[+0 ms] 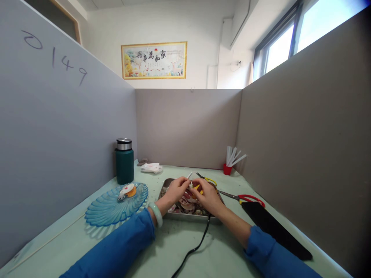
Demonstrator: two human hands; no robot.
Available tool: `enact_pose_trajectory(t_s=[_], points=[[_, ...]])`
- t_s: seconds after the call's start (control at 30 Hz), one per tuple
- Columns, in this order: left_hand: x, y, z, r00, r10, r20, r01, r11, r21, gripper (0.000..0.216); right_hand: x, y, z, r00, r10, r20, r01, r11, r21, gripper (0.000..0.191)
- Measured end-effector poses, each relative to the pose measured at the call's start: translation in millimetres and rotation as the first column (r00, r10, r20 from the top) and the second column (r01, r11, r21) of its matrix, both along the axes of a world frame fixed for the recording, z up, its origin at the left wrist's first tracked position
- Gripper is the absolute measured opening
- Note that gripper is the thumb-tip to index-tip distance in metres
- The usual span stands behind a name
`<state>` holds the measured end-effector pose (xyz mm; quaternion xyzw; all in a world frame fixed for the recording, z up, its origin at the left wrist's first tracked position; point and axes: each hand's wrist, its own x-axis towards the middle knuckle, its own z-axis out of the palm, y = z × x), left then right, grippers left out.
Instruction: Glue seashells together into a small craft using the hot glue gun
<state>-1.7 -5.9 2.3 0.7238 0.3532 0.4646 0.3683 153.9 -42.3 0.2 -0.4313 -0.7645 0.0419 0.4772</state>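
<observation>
Over the metal tray (188, 217), my left hand (177, 190) and my right hand (207, 195) meet with their fingertips together. Pinched between them is a small pale shell-like piece (191, 185), too small to make out fully. Seashells (188, 204) of mixed sizes fill the tray below. Partly behind my right hand lies a yellow tool (199, 188), with a white stick (189, 175) showing near it. A black cord (199, 245) runs from the tray toward me.
To the left, a blue scalloped glass plate (107, 210) bears several small pieces, beside a green bottle (124, 166). Red-handled scissors (252, 199) and a black flat object (275, 229) lie right. Yellow-handled pliers (211, 180), a red cup (227, 169) of white sticks and white packets (151, 167) are farther back.
</observation>
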Motion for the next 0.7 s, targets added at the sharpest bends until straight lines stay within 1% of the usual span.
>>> enact_pose_trajectory(t_s=[0.1, 0.17, 0.4, 0.7], points=[[0.3, 2.5, -1.9, 1.0, -0.026, 0.017, 0.027, 0.998, -0.057, 0.029, 0.6, 0.9, -0.5, 1.0, -0.005, 0.007, 0.005, 1.0, 0.008, 0.019], [0.4, 4.3, -3.4, 0.999, -0.036, 0.02, 0.038, 0.997, -0.072, 0.027, 0.8, 0.6, -0.1, 1.0, -0.015, 0.01, 0.015, 1.0, 0.004, 0.018], [0.8, 5.0, -4.3, 0.999, -0.034, 0.032, 0.036, 0.997, -0.073, 0.021, 0.1, -1.3, 1.8, 1.0, -0.022, 0.0, 0.022, 1.0, -0.017, 0.018], [-0.6, 7.9, -6.2, 0.999, -0.025, 0.027, 0.026, 1.0, -0.017, 0.021, 0.5, -0.2, 0.5, 1.0, -0.002, 0.003, 0.002, 1.0, -0.01, 0.019]])
